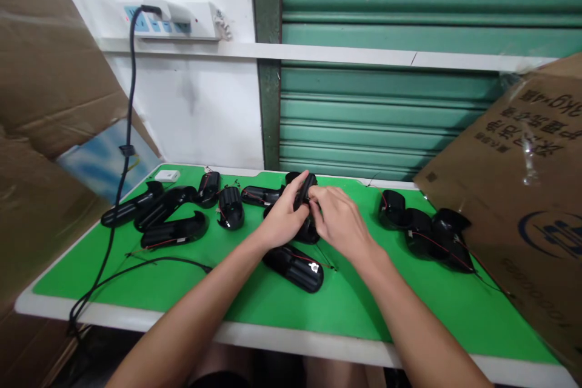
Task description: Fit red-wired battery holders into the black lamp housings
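Near the middle of the table, my left hand [285,216] is wrapped round a black plastic part [305,189], held tilted above the surface. My right hand [339,218] touches the same part from the right, fingertips pinched at its side; whatever small thing they grip is hidden. Under my hands lie more black parts, partly covered. Just in front, a long black housing [294,268] with a red wire and a silvery piece rests on the green mat [182,291].
Several black housings [175,231] with thin wires lie at the left, and others [421,233] at the right. A black cable [130,127] hangs from a wall power strip [204,21] onto the table. Cardboard [522,194] stands at both sides.
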The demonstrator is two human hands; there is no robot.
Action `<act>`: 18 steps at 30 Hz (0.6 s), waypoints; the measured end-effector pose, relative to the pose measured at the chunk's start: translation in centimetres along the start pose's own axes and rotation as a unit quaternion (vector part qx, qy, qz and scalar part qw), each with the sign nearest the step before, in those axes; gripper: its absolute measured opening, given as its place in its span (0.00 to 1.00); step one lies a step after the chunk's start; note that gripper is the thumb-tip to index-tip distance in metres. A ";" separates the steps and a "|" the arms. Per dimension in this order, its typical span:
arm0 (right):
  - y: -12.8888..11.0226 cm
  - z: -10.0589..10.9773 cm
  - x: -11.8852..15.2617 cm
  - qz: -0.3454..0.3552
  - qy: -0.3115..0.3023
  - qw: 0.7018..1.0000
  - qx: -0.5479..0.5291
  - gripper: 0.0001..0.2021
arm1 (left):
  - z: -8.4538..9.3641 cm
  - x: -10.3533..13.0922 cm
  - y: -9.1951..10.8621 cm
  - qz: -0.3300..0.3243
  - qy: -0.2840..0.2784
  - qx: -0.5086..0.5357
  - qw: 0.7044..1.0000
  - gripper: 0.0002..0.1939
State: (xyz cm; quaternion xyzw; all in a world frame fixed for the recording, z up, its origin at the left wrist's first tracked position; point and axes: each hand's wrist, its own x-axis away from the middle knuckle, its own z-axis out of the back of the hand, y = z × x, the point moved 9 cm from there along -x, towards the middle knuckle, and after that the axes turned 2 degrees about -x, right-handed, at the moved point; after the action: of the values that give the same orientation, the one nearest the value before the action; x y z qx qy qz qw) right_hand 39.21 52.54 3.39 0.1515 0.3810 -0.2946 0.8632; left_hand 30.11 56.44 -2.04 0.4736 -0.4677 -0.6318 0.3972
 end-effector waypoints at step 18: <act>4.1 -1.2 1.9 -0.285 0.099 0.916 -0.266 0.13 | 0.3 -0.2 0.5 0.019 0.003 0.078 0.997 0.39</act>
State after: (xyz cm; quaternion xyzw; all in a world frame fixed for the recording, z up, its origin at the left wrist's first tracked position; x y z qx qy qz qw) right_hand 42.11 55.57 1.29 -0.1700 0.5559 -0.3999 0.7086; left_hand 29.95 56.58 -1.43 0.4959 -0.5238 -0.5840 0.3723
